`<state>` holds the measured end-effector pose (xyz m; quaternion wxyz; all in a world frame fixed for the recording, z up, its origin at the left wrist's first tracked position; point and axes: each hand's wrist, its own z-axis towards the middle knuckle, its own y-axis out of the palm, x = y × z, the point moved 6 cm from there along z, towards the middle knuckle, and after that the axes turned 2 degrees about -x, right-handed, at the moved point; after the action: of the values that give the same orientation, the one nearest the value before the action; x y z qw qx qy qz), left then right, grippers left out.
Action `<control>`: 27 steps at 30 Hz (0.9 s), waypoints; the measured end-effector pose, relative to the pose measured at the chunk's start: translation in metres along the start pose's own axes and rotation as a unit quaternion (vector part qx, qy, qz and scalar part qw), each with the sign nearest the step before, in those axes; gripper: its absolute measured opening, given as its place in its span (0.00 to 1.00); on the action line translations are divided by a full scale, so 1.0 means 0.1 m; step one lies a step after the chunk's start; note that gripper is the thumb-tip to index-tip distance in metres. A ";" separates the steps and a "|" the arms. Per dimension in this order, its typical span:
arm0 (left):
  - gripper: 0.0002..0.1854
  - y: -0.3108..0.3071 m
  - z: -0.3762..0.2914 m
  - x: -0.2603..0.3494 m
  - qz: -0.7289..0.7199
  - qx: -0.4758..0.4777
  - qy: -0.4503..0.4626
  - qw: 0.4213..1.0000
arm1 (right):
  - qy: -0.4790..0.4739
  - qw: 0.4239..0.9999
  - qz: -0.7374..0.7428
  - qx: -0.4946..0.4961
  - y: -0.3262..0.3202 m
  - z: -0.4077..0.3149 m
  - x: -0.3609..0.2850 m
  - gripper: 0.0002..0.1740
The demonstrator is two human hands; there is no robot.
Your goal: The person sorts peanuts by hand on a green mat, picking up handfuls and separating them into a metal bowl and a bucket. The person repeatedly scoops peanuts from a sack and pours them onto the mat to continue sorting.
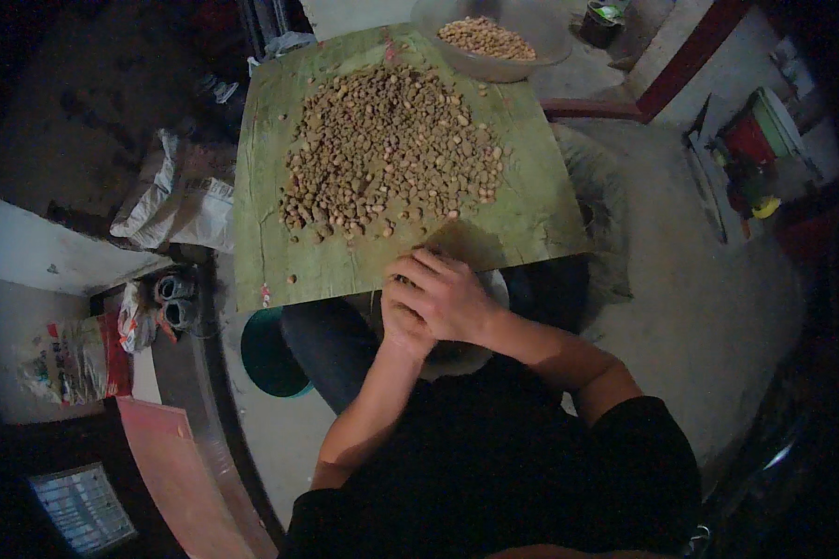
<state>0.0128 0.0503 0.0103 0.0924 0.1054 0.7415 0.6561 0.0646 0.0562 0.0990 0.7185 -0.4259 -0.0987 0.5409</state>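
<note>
A pile of small brownish nut-like pieces point(391, 147), some paler than others, is spread over a green board point(545, 202) in front of me. My left hand point(407, 311) and my right hand point(444, 293) are clasped together at the board's near edge, the right one over the left. Whatever may lie between the palms is hidden. Below and behind the hands, part of a pale round container point(495, 285) shows between my legs. A translucent plastic bowl point(510, 68) with paler nut-like pieces point(488, 38) stands at the board's far right corner.
A dark green bucket point(276, 353) stands beside my left leg. White woven sacks point(199, 216) lie left of the board. Shoes point(176, 300) rest farther left, near a pink panel point(175, 468). A dark red door frame point(692, 56) and a tub of items point(776, 133) are at the right.
</note>
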 end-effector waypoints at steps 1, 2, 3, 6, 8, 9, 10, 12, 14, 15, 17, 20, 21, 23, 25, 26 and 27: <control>0.15 0.00 0.02 0.00 0.001 -0.010 -0.005 1.000 | 0.003 1.000 0.003 0.008 -0.03 -0.02 0.05 0.11; 0.14 -0.02 0.05 0.01 0.004 -0.010 -0.010 1.000 | 0.005 1.000 0.006 0.017 -0.06 -0.04 0.11 0.12; 0.14 -0.08 0.07 0.02 0.011 0.021 -0.012 1.000 | 0.019 0.999 0.021 0.020 -0.10 -0.05 0.18 0.11; 0.15 -0.11 0.14 0.03 -0.017 0.188 0.038 0.981 | 0.063 0.997 0.022 0.026 -0.32 0.00 0.55 0.12; 0.16 -0.27 0.17 0.05 -0.058 0.134 -0.010 0.989 | 0.124 0.991 -0.035 0.039 -0.54 0.14 1.07 0.11; 0.16 -0.30 0.17 0.02 -0.078 0.105 -0.040 0.991 | 0.167 0.982 -0.064 0.053 -0.62 0.16 1.40 0.11; 0.15 -0.28 0.15 -0.02 -0.074 0.104 -0.054 0.990 | 0.152 0.981 -0.120 0.017 -0.62 0.10 1.71 0.11; 0.13 -0.20 0.13 -0.08 -0.069 0.104 -0.080 0.989 | 0.149 0.976 -0.158 -0.032 -0.55 -0.13 2.18 0.10; 0.11 -0.17 0.13 -0.11 -0.029 0.080 -0.090 0.992 | 0.172 0.976 -0.119 -0.059 -0.48 -0.24 2.44 0.10; 0.10 -0.20 0.10 -0.11 -0.038 0.088 -0.094 0.991 | 0.217 0.970 -0.086 -0.067 -0.47 -0.20 2.45 0.10; 0.11 -0.25 0.08 -0.11 -0.057 0.103 -0.103 0.988 | 0.305 0.949 -0.023 -0.082 -0.43 -0.14 2.45 0.10; 0.13 -0.22 0.11 -0.15 -0.014 0.102 -0.087 0.991 | 0.235 0.968 -0.092 -0.005 -0.47 0.19 2.52 0.12; 0.13 -0.22 0.10 -0.16 -0.012 0.104 -0.086 0.991 | 0.224 0.968 -0.109 -0.027 -0.35 0.28 2.63 0.13; 0.16 -0.20 0.11 -0.15 -0.010 0.105 -0.085 0.991 | 0.199 0.966 -0.145 -0.072 -0.09 0.43 2.84 0.16; 0.21 -0.18 0.11 -0.10 0.005 0.083 -0.085 0.993 | 0.256 0.944 -0.162 -0.132 -0.06 0.53 2.80 0.18; 0.23 -0.17 0.11 -0.08 0.012 0.073 -0.083 0.994 | 0.283 0.930 -0.169 -0.163 -0.05 0.57 2.78 0.19; 0.25 -0.14 0.13 -0.06 0.015 0.045 -0.075 0.996 | 0.275 0.937 -0.164 -0.141 -0.07 0.58 2.79 0.20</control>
<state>0.0220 0.0594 -0.0055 0.1332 0.1692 0.7597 0.6135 0.1452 0.3248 0.0510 0.7291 -0.6325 -0.0409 0.2583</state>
